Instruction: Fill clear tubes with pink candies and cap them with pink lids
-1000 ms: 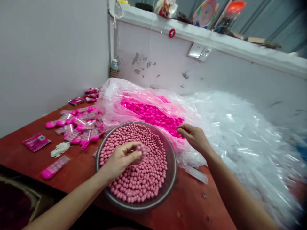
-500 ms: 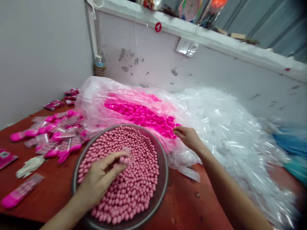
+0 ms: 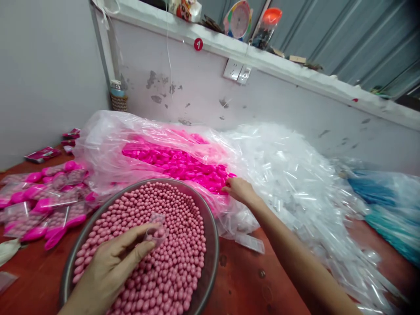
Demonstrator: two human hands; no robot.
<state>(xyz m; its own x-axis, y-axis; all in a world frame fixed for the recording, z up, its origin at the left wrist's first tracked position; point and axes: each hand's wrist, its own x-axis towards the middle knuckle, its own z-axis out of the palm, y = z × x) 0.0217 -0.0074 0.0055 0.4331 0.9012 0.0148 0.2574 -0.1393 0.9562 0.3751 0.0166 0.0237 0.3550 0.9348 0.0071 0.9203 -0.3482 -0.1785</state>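
Observation:
Pink beads (image 3: 177,245) fill a round metal basin (image 3: 215,245) in front of me. Over the basin, my left hand (image 3: 111,258) pinches a small clear plastic container (image 3: 158,232) by its open end; a few pink beads show inside. My right hand (image 3: 241,190) reaches to the right end of a heap of bright pink plastic caps (image 3: 183,164), lying in an opened clear plastic bag (image 3: 98,135). Its fingers are pinched together at a pink cap, partly hidden by the fingertips.
Filled clear containers with pink caps (image 3: 42,205) are piled at the left. A large heap of clear empty containers (image 3: 288,175) lies at the right, with blue bundles (image 3: 390,192) beyond. One clear container (image 3: 250,243) rests on the red table (image 3: 236,280) beside the basin.
The view has swung to the right, so everything sits further left. My left hand still holds the clear container over the beads. My right hand stays at the heap's edge.

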